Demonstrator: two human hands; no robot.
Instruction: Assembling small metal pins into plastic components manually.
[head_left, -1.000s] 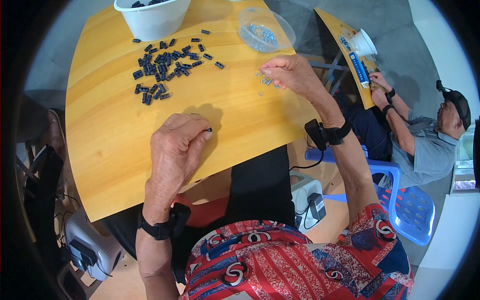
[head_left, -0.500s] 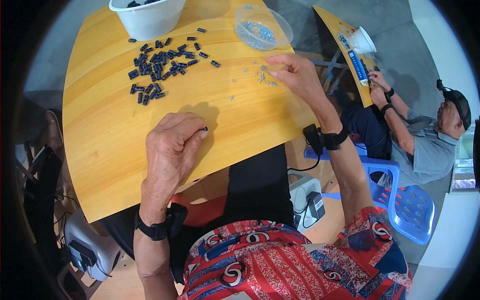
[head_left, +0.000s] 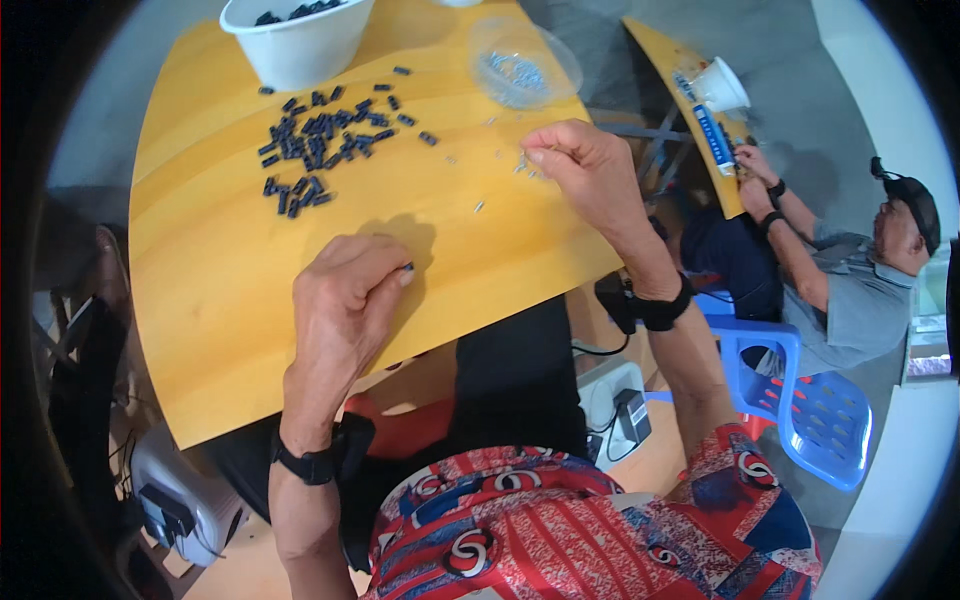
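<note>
My left hand (head_left: 345,300) is closed above the near part of the wooden table (head_left: 230,340), pinching a small black block whose end (head_left: 407,267) peeks out between thumb and forefinger. The rest of that block is hidden by the fingers. To the right, my right hand (head_left: 590,178) has its thumb and forefinger pressed together over a few tiny silvery screw-like metal pieces (head_left: 521,166). Whether a piece is between those fingertips is too small to make out. A heap of small black blocks (head_left: 318,135) lies beyond my left hand.
A white tub (head_left: 295,55) with more black blocks stands at the far left. A clear plastic bowl (head_left: 555,65) of silvery pieces sits at the far right. Past the right edge, another person (head_left: 850,280) works at a second table (head_left: 660,65), near a blue chair (head_left: 825,420).
My right thumb and forefinger have come together, and that hand has moved slightly left and nearer. My left hand keeps its pinch on the block. The view has tilted a little.
</note>
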